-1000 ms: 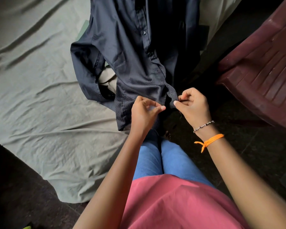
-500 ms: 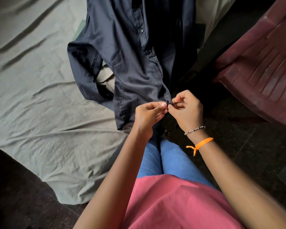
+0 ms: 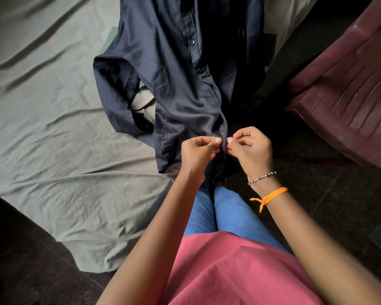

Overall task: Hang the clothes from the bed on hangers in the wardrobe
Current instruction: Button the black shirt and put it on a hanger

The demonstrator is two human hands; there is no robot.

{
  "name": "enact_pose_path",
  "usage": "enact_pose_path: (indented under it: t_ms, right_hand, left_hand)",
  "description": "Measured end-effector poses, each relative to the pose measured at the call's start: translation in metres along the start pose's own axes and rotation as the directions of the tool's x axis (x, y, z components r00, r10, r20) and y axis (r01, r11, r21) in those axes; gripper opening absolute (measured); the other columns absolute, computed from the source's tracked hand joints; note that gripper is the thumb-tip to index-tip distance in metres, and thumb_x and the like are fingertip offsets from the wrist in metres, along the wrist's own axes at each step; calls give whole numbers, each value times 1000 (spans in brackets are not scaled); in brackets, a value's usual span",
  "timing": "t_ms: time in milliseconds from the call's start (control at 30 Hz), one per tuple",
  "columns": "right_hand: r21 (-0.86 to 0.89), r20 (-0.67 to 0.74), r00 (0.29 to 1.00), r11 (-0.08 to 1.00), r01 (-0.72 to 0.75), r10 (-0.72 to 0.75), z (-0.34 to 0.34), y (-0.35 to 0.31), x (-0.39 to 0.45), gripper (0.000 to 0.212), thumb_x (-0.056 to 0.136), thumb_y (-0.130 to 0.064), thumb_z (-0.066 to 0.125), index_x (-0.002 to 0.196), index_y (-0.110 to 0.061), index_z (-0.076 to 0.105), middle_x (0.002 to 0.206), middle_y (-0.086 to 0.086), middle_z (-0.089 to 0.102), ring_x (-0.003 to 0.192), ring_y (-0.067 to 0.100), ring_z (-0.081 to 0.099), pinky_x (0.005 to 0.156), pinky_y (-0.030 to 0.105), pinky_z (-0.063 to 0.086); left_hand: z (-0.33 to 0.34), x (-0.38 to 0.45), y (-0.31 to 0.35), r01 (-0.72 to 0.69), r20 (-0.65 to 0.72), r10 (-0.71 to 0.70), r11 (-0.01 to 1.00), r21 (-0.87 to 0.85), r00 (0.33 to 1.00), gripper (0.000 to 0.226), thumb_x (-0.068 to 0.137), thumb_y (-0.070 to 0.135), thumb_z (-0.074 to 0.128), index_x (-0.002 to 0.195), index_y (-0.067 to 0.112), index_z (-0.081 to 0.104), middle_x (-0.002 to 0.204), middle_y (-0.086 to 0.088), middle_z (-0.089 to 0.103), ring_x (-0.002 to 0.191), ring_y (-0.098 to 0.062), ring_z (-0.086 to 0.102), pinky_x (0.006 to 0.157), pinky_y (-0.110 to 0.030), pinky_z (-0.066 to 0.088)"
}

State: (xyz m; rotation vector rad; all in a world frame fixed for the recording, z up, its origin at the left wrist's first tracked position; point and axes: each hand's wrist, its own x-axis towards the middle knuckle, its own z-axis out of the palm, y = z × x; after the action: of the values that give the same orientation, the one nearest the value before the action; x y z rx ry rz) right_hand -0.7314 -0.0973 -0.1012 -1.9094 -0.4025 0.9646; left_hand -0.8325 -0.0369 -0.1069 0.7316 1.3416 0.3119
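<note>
Two hands, left hand and right hand, each pinch the dark button-up shirt near its hem. It lies on the bed's grey sheet, over a beige garment. Right of the shirt stands a maroon plastic chair.

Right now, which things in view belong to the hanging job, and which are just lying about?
In the job:
dark shirt, hem pinched at its front placket
left hand
right hand
bed sheet, which the shirt lies on

Just there:
maroon plastic chair, right of the bed
pale cloth showing under the shirt's sleeve

No hanger shows.
</note>
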Motion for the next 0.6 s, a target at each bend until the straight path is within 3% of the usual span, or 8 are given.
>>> enact_pose_path:
  t_ms: [67,267,367,500,600]
  right_hand:
    - [16,25,999,1000,-25,25,0,0,1,23,75,6,68,75,-14,56,70,8,66,71,24,68,76,46,58]
    - [-27,44,999,1000,16,-14,2,-6,6,30,69,8,75,87,-3,54,72,3,64,60,-1,62,67,16,54]
    - [-111,43,995,989,99,-95,3,-4,9,30,67,6,76,87,-3,55,70,0,63,60,0,61,63,16,53]
    - [-160,82,982,970,182,-171,5,-1,11,28,68,4,77,82,-9,56,68,-4,63,61,4,62,61,15,52]
    - [-96,189,982,994,46,-27,-1,-8,21,31,69,13,72,78,-10,53,69,1,62,61,4,61,61,14,52]
  left_hand:
    - [-2,0,1,0,25,0,1000,15,1000,14,84,6,68,71,11,68,54,7,61,55,-1,55,55,-13,44]
    - [-7,9,7,44,154,-50,998,40,987,17,89,4,60,75,10,65,50,9,58,51,1,52,59,-14,45]
    - [-8,11,9,121,161,-126,992,35,979,15,88,14,65,73,14,66,54,7,59,55,-2,55,61,-16,49]
    - [-7,18,4,26,126,-38,995,97,991,12,83,13,71,72,9,67,49,5,57,44,-4,49,50,-18,45]
    - [-13,26,5,5,179,-30,991,135,983,11,85,12,68,76,5,69,58,-3,63,53,-13,54,53,-22,44]
